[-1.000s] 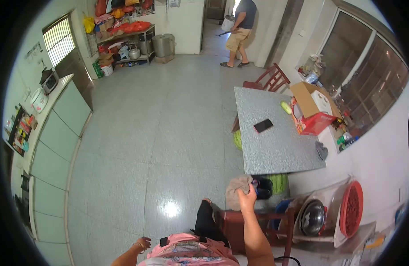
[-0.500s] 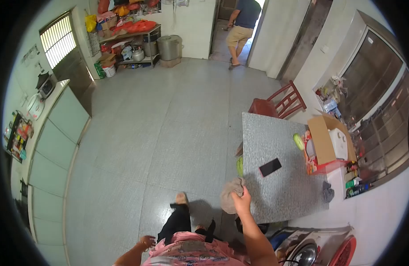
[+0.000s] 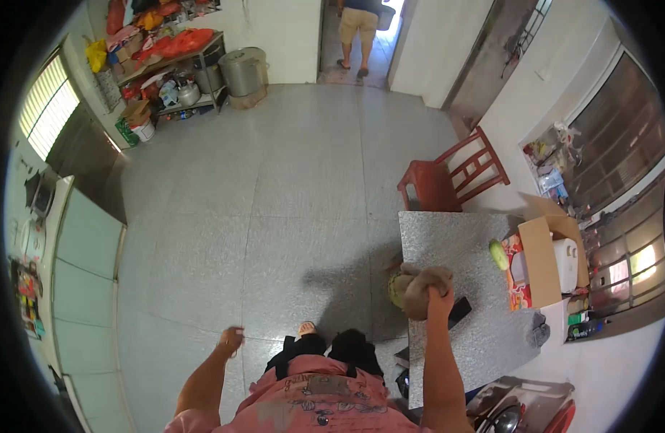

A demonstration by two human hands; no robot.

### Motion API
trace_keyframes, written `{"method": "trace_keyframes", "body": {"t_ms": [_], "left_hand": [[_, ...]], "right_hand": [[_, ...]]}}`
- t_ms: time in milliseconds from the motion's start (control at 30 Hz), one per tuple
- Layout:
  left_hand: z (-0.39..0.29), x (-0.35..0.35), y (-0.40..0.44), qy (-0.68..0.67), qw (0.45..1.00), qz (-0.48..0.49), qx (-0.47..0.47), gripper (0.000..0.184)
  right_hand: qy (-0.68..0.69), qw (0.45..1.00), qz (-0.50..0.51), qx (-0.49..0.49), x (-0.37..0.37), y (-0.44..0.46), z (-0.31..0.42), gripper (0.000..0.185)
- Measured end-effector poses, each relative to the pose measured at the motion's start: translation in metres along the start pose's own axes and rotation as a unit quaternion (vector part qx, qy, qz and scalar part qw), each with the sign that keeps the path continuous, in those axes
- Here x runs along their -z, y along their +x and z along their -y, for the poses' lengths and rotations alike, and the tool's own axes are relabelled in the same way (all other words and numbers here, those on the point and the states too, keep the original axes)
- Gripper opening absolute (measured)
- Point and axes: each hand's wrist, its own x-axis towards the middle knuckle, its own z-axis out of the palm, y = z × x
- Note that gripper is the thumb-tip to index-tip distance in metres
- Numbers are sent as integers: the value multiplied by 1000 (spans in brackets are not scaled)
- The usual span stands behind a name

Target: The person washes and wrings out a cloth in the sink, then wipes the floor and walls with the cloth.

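My right hand (image 3: pixel 439 296) is closed around a bunched grey-brown cloth (image 3: pixel 417 297) above the left edge of the speckled grey table (image 3: pixel 455 242). Part of the cloth hangs down over the edge. A dark phone (image 3: pixel 460 312) lies on the tabletop, partly covered by my right forearm. Beside the cloth, at the table's edge, a yellow-green rounded thing (image 3: pixel 397 290) is half hidden; its kind is unclear. My left hand (image 3: pixel 233 338) hangs over the floor at my left side, fingers loosely bent and apart, with nothing in it.
A red wooden chair (image 3: pixel 430 184) stands at the table's far side. On the table are a green cucumber-like vegetable (image 3: pixel 498 254), an open cardboard box (image 3: pixel 541 263) and a small dark crumpled cloth (image 3: pixel 539 330). A pale green counter (image 3: pixel 87 252) runs along the left. A person (image 3: pixel 359 32) is in the far doorway.
My right hand has carried the cloth from beside the table to over its left edge. My left hand has risen. I have come nearer the table, and the person has moved farther through the doorway.
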Motion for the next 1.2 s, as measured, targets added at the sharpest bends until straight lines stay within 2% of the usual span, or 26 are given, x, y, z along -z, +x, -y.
{"method": "trace_keyframes", "body": {"t_ms": [67,100,200,267,333,400,433,467,500,533,600,667,733,767,800,833,900,967,1000,1033,1067,1100,1133,1167,1200], "left_hand": [[-107,27,8,-93,996,5,-7,33],[-143,29,15,-84,996,7,-6,33],[-212,27,54,-71,997,17,-30,33],[-231,10,83,-62,992,94,-59,34],[-253,-1,104,16,989,134,-61,34],[-265,-4,121,72,983,159,-65,33],[-266,-4,130,128,973,178,-71,33],[-289,-1,138,181,960,196,-81,33],[-306,4,141,169,961,207,-69,33],[-321,7,152,174,960,211,-68,33],[-343,12,174,106,978,172,-57,34],[-362,18,209,155,971,166,-74,35],[-367,30,238,48,991,121,-39,35],[-364,40,257,62,990,123,-17,37],[-330,48,300,183,972,123,-85,37],[-330,60,311,102,985,134,27,35],[-338,93,326,57,981,139,120,31],[-345,127,356,-52,964,170,199,31],[-322,151,398,-38,944,280,170,30],[-328,170,417,81,952,294,33,30],[-345,189,427,196,927,302,-103,30],[-367,206,445,204,923,308,-106,30],[-409,220,462,107,960,256,47,29],[-450,230,476,8,961,194,197,28],[-415,256,561,-225,869,342,279,29]], "right_hand": [[23,999,-14,-34,-10,28,1,47],[46,997,-23,-58,-18,40,1,47],[41,997,-21,-62,-42,78,-3,49],[27,996,-25,-82,-63,108,-10,50],[26,994,-32,-98,-97,143,2,50],[50,979,-69,-187,-123,163,31,51],[55,976,-76,-194,-133,177,28,51],[24,985,-39,-164,-146,198,26,51],[-9,991,-2,-133,-157,217,24,51],[-9,990,-6,-137,-167,228,31,51],[36,983,66,-167,-191,249,59,52],[52,979,72,-181,-220,276,47,50],[76,975,75,-195,-247,297,37,48],[85,966,82,-230,-258,307,36,51],[94,956,88,-263,-269,317,35,54],[97,957,81,-260,-279,327,30,54],[187,912,47,-362,-298,345,9,59],[225,892,13,-393,-316,363,-29,62],[260,867,-13,-425,-325,370,-38,64],[269,865,-23,-423,-331,371,-39,64],[303,847,-77,-431,-336,369,-38,59],[334,825,-131,-436,-342,365,-37,54],[337,823,-142,-435,-352,361,-33,54],[322,810,-213,-442,-361,359,-31,55],[305,791,-283,-448,-369,355,-27,55]]}}
